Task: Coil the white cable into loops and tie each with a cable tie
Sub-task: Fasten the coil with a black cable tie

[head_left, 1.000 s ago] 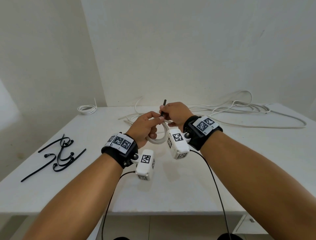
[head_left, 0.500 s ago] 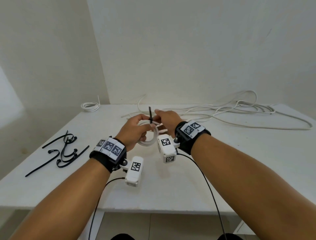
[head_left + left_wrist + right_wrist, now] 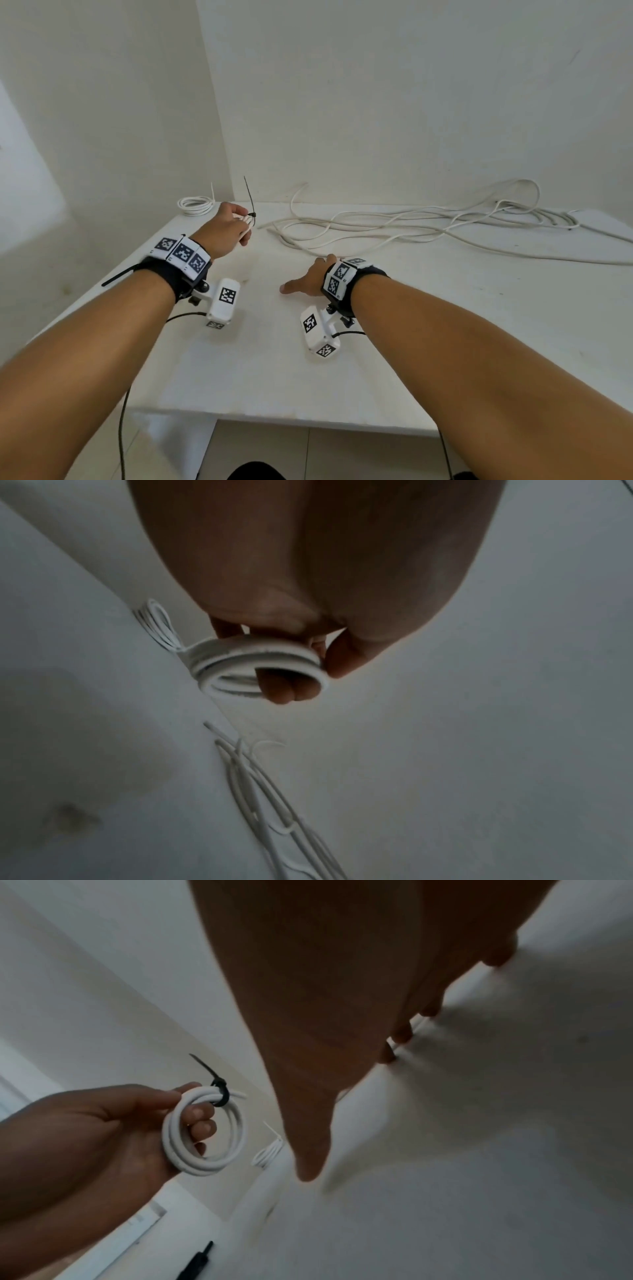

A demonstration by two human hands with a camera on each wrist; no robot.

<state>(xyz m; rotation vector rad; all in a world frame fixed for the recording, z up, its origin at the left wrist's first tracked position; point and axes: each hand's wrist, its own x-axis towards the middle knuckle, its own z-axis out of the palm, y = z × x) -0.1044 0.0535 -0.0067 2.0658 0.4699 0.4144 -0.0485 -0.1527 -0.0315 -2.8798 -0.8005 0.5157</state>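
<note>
At the far left corner of the white surface [image 3: 394,359], against the wall, lies a small finished coil [image 3: 195,205] of white cable bound with a pale tie whose tail stands up. Just right of it the left hand [image 3: 226,228] holds a second coil [image 3: 204,1131] above the surface: a few tight, round turns of smooth white cable, cinched at the top by a black cable tie [image 3: 219,1092] whose thin tail points up and away. Its fingers [image 3: 202,1125] curl through the ring, with the thumb pressed on the outer rim. In the head view the hand covers nearly all of this coil, so only the tie and a sliver of white show; the left wrist view is dim and blurred, and the tie cannot be made out there.

Further right, the right hand [image 3: 306,279] lies low over the surface, palm down, fingers spread straight and gripping nothing; whether the tips touch the loose cable beneath them is unclear. The uncoiled white cable [image 3: 428,226] sprawls in long tangled loops along the back edge toward the right, running out of frame. A black object at the bottom of the right wrist view is cut off. The near half of the surface, between both forearms and the front edge, is bare.
</note>
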